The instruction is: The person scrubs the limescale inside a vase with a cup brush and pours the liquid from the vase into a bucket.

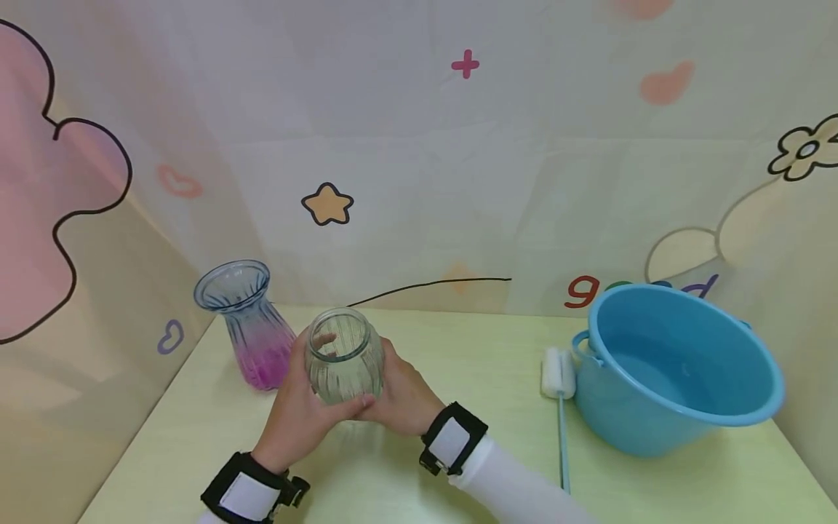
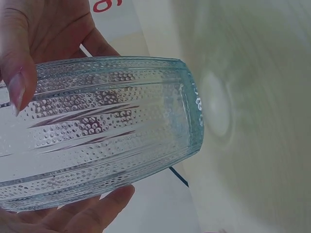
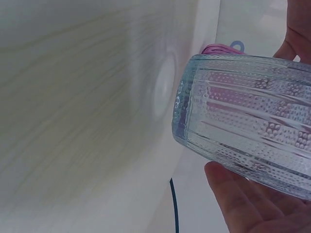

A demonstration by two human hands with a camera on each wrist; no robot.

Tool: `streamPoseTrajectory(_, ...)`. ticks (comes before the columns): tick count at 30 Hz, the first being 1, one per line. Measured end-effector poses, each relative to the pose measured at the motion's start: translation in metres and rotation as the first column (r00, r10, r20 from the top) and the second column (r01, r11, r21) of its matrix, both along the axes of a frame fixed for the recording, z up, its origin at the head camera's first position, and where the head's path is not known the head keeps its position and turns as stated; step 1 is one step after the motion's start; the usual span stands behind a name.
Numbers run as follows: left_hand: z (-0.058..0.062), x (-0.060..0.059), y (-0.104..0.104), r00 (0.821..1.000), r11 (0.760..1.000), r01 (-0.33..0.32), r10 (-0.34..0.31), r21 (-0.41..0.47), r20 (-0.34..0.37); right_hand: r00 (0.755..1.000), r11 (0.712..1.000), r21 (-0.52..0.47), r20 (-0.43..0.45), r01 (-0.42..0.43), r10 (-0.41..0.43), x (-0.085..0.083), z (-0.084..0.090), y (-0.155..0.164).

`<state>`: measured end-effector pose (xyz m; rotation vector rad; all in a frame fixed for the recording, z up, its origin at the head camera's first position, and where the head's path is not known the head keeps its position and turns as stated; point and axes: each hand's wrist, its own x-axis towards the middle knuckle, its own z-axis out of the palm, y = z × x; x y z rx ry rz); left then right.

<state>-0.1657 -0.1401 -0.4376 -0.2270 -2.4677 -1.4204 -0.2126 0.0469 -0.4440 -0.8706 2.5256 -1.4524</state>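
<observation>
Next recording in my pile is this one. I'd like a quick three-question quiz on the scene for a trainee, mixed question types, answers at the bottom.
1. Short answer: What do the left hand and right hand hold between them?

2. Multiple choice: In the head view, what is just left of the blue bucket?
A) a folded towel
B) a white-headed brush
C) a metal spoon

3. True or false: In the head view, the pink-and-blue vase stands on the opposite side of the hands from the bucket.

Key:
1. A clear glass jar.
2. B.
3. True; the vase is on the left, the bucket on the right.
</observation>
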Motion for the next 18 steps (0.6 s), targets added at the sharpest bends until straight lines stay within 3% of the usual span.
streamPoseTrajectory(9,-0.004,-0.015,-0.01,0.999,0.999,-0.037,0.037,-0.025,0.024,1.0,0.999,0.035,0.008,-0.005,0.005,-0.018,-0.002,-0.012)
streamPoseTrajectory(18,-0.009,-0.02,-0.017,0.998,0.998,-0.057,0.058,-0.03,0.04,0.998,1.0,0.013,0.067,0.005,-0.006,-0.026,-0.009,-0.021)
